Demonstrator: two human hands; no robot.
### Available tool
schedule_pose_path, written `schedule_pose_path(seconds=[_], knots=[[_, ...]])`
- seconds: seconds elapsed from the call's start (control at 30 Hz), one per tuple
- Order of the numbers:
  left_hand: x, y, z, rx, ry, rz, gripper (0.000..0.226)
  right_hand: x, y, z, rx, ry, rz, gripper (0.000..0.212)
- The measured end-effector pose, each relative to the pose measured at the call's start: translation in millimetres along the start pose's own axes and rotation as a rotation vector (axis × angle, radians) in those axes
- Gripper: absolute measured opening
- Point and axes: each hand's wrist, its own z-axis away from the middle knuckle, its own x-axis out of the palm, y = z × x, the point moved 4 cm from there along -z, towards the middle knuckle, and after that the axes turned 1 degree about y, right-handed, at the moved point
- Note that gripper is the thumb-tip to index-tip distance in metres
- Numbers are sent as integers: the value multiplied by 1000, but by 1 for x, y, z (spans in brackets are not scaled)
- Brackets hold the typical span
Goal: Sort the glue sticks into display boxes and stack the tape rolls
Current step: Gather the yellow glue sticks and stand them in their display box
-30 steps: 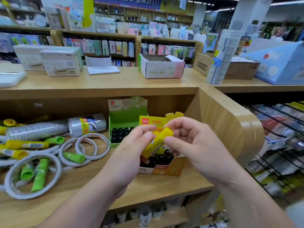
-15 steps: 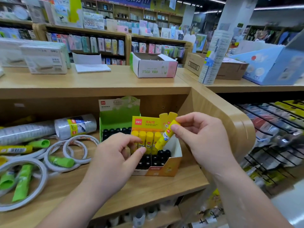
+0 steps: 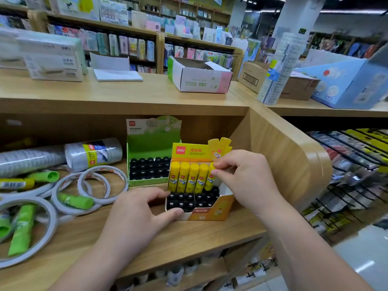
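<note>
A yellow display box (image 3: pixel 210 213) stands on the lower shelf, with rows of black-capped glue sticks in front and a back row of upright yellow sticks. My right hand (image 3: pixel 245 181) pinches the top of the rightmost yellow glue stick (image 3: pixel 210 177) in that row. My left hand (image 3: pixel 138 215) rests against the box's left front corner, fingers spread. Behind it stands a green display box (image 3: pixel 153 148) full of black caps. To the left lie white tape rolls (image 3: pixel 102 183), loose green glue sticks (image 3: pixel 75 201) and a yellow one (image 3: pixel 16 183).
Wrapped sleeves of clear tape (image 3: pixel 93 153) lie at the shelf's back left. The top counter (image 3: pixel 126 95) carries white cartons, an open white box (image 3: pixel 199 76), a cardboard box and a blue display. A wire rack (image 3: pixel 352 169) of packets stands to the right.
My right hand carried the yellow glue stick down into the back row of the yellow box and set it upright. My left hand let go and dropped to the box's left front corner.
</note>
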Motion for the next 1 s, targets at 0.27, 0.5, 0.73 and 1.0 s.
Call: schedule_pose_path(seconds=[0.27,0.5,0.73,1.0], knots=[[2,-4,0,-26,1,8,54,1,0,-7,-29,-47,86,7],[3,-4,0,-40,-3,8,67,2,-1,-8,-7,-110,121,6],[3,1,1,-51,4,-17,66,-5,-8,-6,-86,-213,271,12],[1,0,8,-10,19,-73,60,-3,-23,13,-160,-80,275,28]])
